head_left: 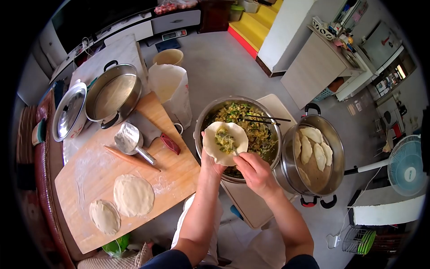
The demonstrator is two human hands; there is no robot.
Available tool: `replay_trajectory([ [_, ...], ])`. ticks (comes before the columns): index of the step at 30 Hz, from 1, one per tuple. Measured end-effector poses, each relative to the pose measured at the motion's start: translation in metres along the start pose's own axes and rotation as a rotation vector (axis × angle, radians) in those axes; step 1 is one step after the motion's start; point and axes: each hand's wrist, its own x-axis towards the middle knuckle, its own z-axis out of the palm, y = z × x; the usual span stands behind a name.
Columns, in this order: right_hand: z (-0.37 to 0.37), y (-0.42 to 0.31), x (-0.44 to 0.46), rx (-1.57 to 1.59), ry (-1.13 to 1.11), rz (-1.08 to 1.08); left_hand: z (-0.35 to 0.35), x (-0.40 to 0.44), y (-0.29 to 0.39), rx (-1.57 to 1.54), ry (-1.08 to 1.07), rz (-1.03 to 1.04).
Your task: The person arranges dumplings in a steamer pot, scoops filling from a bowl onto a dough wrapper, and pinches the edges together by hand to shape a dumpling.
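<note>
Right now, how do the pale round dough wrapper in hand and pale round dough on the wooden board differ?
The pale round dough wrapper is held up in the left hand; the pale round dough lies on the tan wooden board. The wrapper carries chopped yellow-green filling; the board dough shows none on top. Both are pale and roughly round.

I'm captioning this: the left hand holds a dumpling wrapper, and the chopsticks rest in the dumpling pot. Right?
Not quite: the head view shows the chopsticks resting in the filling bowl, not the dumpling pot. The left hand does hold a dumpling wrapper.
</note>
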Motion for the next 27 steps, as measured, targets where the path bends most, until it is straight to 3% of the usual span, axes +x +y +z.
replay_trajectory([
  [6,-0.014,0.002,0.000,-0.034,-0.075,-0.054,0.000,0.004,0.005,0.038,0.004,0.056],
  [10,-0.038,0.002,0.003,0.053,0.102,0.066,0.008,0.004,0.013,0.090,0.012,0.101],
  [12,-0.042,0.007,-0.008,0.236,0.218,0.329,0.014,-0.003,0.017,0.082,-0.107,0.083],
  [15,-0.041,0.025,-0.023,0.293,0.167,0.756,0.000,0.003,0.029,0.124,-0.099,0.115],
  [16,-0.035,0.036,-0.034,0.237,0.074,0.807,0.001,0.002,0.031,0.114,0.002,0.159],
  [18,-0.021,0.055,-0.054,0.126,-0.114,0.898,0.003,0.001,0.033,0.106,0.000,0.180],
  [22,0.010,0.063,-0.064,0.170,-0.124,1.065,0.009,0.000,0.032,0.105,0.012,0.166],
  [24,0.022,0.055,-0.056,0.528,-0.071,1.250,0.011,-0.001,0.032,0.062,0.000,0.154],
  [27,0.043,0.055,-0.059,0.825,0.114,1.347,0.011,0.001,0.033,0.106,0.024,0.168],
])
